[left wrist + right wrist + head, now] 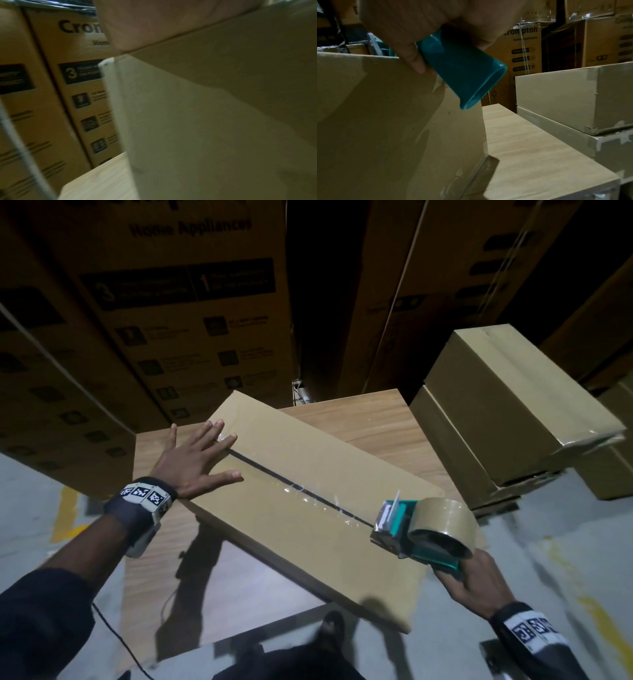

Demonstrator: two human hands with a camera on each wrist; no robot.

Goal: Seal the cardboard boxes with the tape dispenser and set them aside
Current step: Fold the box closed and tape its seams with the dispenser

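My left hand (191, 460) lay flat on the cardboard box (308, 494); right hand (479, 583) gripped the tape dispenser (424, 529) handle. Box looked light, stiff; best taken by its ends.

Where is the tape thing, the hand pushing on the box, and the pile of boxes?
tape dispenser (426, 534): head view, on its teal frame beside the roll.
left hand (191, 458): head view, on the back of the hand.
stacked boxes (507, 405): head view, on the top box's lid.
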